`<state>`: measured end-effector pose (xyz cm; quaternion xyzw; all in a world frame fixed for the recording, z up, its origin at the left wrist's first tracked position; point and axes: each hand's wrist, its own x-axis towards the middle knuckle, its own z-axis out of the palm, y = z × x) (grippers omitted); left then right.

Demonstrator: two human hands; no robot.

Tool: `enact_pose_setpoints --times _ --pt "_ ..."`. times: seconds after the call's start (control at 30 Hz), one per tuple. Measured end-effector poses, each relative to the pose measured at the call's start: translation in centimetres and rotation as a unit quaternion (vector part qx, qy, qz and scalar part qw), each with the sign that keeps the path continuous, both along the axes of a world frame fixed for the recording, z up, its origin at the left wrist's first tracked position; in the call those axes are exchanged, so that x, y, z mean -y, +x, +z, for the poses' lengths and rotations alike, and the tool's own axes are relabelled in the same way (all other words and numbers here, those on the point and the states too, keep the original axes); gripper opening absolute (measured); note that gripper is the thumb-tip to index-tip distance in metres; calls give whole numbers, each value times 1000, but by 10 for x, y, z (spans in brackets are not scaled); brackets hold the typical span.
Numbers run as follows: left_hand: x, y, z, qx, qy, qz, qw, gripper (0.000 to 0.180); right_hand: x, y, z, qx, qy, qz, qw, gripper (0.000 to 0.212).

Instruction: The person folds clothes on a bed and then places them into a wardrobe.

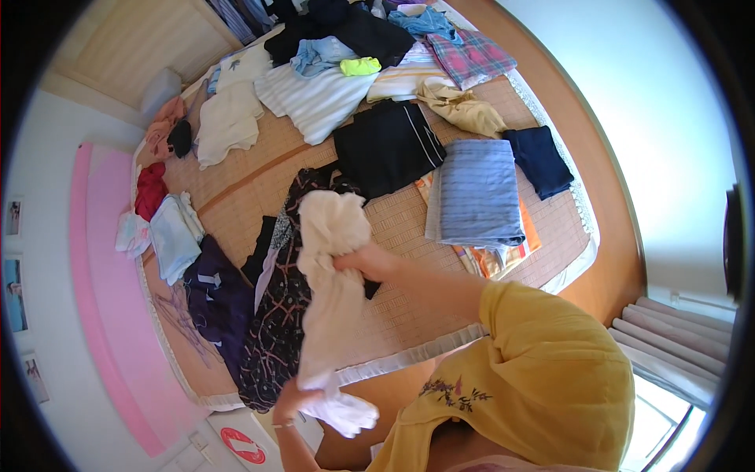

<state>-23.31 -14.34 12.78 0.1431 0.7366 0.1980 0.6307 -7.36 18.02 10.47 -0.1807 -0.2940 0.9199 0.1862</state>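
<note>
A cream-white garment (330, 283) hangs stretched between my two hands above the bed. My right hand (368, 261), at the end of a yellow sleeve, grips its bunched upper part. My left hand (289, 401), with a thin bracelet at the wrist, holds its lower end near the bed's near edge. Right under the garment lies a dark patterned dress (277, 330) on the woven mat (409, 228) that covers the bed.
Clothes are spread over the mat: a folded blue striped piece (477, 193), a navy one (541, 160), a black one (387, 147), a purple one (216, 303), white and striped tops (314, 98), and a heap at the far end. A pink mat (102, 259) runs along the left.
</note>
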Motion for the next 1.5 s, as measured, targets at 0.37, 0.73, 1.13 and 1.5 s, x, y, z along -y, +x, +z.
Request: enact_pose_setpoints --times 0.37,0.73,1.13,1.5 --pt "-128 -34 -110 -603 207 -226 737 80 -133 8 -161 318 240 -74 914 31" --pt "-308 124 -186 -389 318 -173 847 73 -247 275 -144 584 425 -480 498 42" --pt "-341 179 -215 -392 18 -283 875 95 -226 442 -235 435 -192 -498 725 97" --pt "-364 183 -229 -392 -43 -378 838 122 -257 467 -255 204 -167 -540 799 39"
